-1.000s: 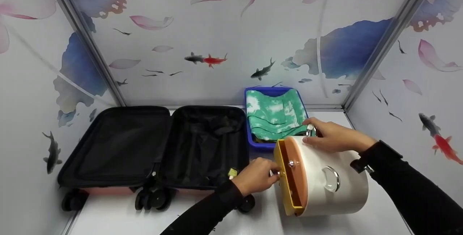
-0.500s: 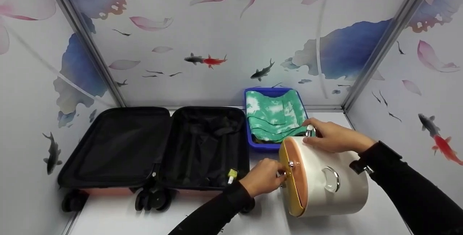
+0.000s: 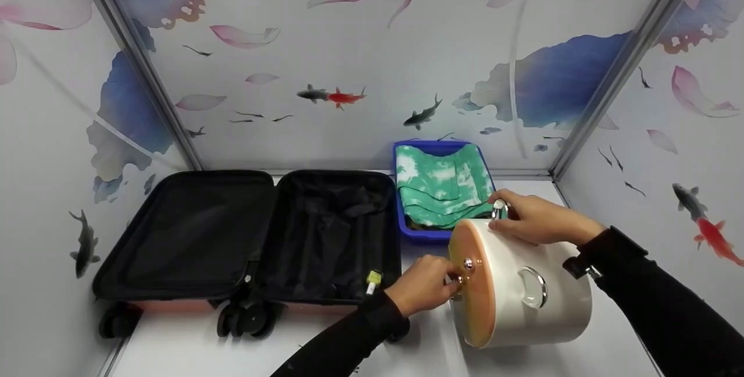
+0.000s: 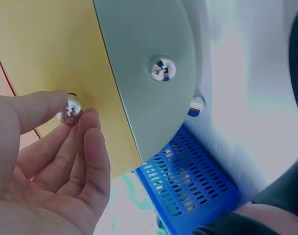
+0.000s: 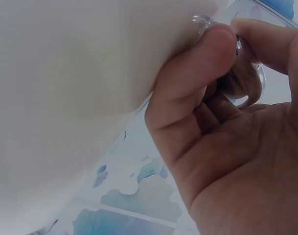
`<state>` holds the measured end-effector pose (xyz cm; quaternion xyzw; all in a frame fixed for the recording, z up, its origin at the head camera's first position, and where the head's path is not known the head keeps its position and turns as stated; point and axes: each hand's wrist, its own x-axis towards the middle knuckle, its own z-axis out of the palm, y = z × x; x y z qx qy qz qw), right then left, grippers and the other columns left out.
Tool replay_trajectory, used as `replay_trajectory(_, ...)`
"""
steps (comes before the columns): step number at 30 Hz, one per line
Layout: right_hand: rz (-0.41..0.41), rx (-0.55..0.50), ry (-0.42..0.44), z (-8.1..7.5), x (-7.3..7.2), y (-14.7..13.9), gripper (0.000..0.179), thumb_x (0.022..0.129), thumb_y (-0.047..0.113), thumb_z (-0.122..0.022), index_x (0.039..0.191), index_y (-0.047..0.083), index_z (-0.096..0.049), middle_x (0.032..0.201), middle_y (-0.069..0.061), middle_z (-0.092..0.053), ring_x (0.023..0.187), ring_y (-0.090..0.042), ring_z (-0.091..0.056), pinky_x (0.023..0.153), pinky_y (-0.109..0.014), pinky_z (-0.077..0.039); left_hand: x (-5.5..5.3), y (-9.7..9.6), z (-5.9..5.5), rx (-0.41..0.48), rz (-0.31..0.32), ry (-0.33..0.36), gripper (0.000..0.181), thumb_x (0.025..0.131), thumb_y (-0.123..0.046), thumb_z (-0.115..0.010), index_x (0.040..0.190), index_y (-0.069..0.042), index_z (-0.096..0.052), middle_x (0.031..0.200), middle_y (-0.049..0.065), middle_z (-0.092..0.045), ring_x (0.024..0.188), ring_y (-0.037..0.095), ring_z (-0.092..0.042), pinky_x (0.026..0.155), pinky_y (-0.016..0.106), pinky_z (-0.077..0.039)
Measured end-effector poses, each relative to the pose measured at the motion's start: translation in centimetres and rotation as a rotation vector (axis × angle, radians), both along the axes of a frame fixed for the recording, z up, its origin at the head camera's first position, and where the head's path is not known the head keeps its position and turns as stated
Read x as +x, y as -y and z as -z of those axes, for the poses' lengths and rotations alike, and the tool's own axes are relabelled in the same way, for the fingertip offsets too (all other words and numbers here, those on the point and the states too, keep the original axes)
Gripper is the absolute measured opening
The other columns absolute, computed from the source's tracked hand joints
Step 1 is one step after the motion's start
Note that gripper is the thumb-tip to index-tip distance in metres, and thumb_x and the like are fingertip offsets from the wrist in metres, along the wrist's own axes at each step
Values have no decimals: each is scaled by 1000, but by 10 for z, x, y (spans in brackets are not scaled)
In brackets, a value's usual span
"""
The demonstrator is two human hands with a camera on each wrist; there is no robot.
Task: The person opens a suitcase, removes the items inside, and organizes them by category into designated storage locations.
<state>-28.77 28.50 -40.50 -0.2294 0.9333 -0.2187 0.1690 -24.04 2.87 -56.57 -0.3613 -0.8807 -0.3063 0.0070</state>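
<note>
A white, round-sided drawer box (image 3: 517, 322) lies on the table at the right, its coloured drawer fronts turned left. My left hand (image 3: 423, 284) pinches the silver knob (image 4: 72, 110) of the yellow drawer (image 4: 51, 54) between thumb and fingertips. That drawer's front is level with the orange drawer (image 3: 481, 307) beside it. In the left wrist view a grey-green drawer front (image 4: 139, 34) with its own knob lies on the other side. My right hand (image 3: 532, 219) grips the shiny metal handle (image 3: 499, 208) on the box's upper side. Another curved handle (image 3: 533, 287) shows on the white body.
An open suitcase (image 3: 186, 232) with black lining and wheels takes up the left and middle. Behind the drawer box stands a blue basket (image 3: 427, 239) with folded green-and-white cloth (image 3: 442, 182). Printed wall panels (image 3: 261, 144) enclose the table on three sides.
The yellow drawer, standing partly out a second ago, has slid right into the box, pushed by my left hand at its knob. My right hand has kept its hold on the handle.
</note>
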Motion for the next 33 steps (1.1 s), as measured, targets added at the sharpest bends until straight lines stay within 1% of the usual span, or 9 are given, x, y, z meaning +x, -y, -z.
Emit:
replay_trajectory(4,11,3,24,0,0,-1,46,108,36,-70,145,13,-54,79,0,-62,64,-15,-60,61,-31,-50,-1,3,6,-33,-1,-2,12,96,-17,-82,109,-17,-83,103,-2,-86,94,11,-80,82,16,-57)
replay_trajectory(8,21,13,27,2,-1,-3,48,108,38,-70,147,12,-54,82,-1,-63,68,-16,-60,63,-32,-51,0,3,16,-103,-30,-10,15,95,-21,-83,109,-13,-84,103,1,-86,94,15,-80,83,22,-59)
replay_trajectory(11,22,14,19,3,-2,-3,49,108,38,-70,147,12,-54,84,-2,-64,72,-16,-61,66,-33,-52,1,1,25,-127,-47,25,20,95,-23,-83,110,-10,-86,101,3,-86,90,13,-78,80,21,-58)
replay_trajectory(13,23,15,7,4,-2,-3,48,108,38,-70,146,13,-55,85,-2,-64,74,-16,-60,67,-33,-52,2,-2,32,-128,-49,47,18,95,-22,-83,107,-9,-86,97,3,-86,85,11,-76,75,20,-56)
replay_trajectory(18,27,6,-7,6,-1,-2,44,108,37,-70,144,15,-56,84,-1,-62,75,-16,-59,69,-34,-51,4,-7,46,-129,-52,22,6,92,-16,-82,95,-13,-86,88,-2,-84,77,9,-75,71,20,-55)
replay_trajectory(20,23,4,-9,5,-1,0,44,108,36,-70,144,15,-56,84,-1,-62,75,-16,-59,70,-33,-51,6,-8,49,-122,-70,4,4,91,-14,-81,89,-14,-85,83,-4,-83,74,9,-74,69,21,-54)
replay_trajectory(24,10,9,-20,5,-2,1,43,108,35,-70,143,15,-57,83,-1,-61,75,-16,-59,70,-33,-51,8,-10,50,-99,-110,2,9,90,-14,-81,81,-15,-83,74,-6,-78,67,9,-68,64,19,-49)
replay_trajectory(28,11,13,-15,5,-2,0,44,108,36,-70,144,15,-56,84,-1,-62,76,-16,-60,71,-34,-51,8,-11,50,-91,-121,30,7,91,-15,-82,84,-16,-85,76,-7,-80,69,7,-69,65,17,-49)
replay_trajectory(33,20,13,-9,5,-3,0,43,108,36,-70,143,16,-57,85,-2,-64,76,-16,-61,70,-34,-52,7,-10,51,-89,-110,73,6,93,-14,-82,91,-15,-88,82,-7,-82,72,3,-70,68,15,-50)
